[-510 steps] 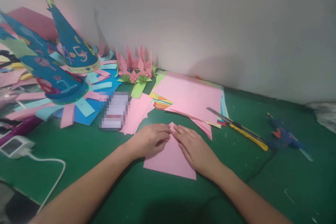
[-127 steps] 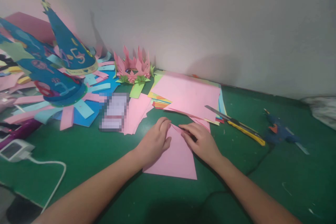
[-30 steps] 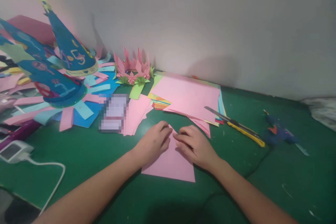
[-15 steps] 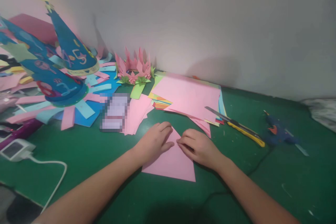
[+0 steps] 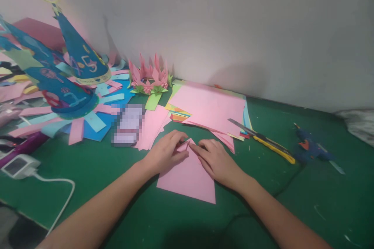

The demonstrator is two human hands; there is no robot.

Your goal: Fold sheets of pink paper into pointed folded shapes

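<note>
A pink sheet of paper (image 5: 187,181), folded to a peak at its far end, lies on the green table in front of me. My left hand (image 5: 168,151) grips its left edge near the peak, fingers curled and thumb on the paper. From the other side, my right hand (image 5: 217,159) holds the right edge, its index finger reaching to the tip. The undersides of the fingers are hidden. Just beyond my left hand, more pink sheets (image 5: 150,126) lie partly beneath a blurred-out phone (image 5: 128,124).
Behind are stacked coloured sheets (image 5: 210,103), with a yellow utility knife (image 5: 273,148) at their right corner. Farther right lies a blue glue gun (image 5: 314,146) with a cord. A pink paper crown (image 5: 149,76), blue cone hats (image 5: 80,54) and a white cabled device (image 5: 20,166) occupy the left.
My right hand has shifted left and its fingers have moved up to the paper's peak. My left hand has slid slightly left and up. The paper has turned a little clockwise.
</note>
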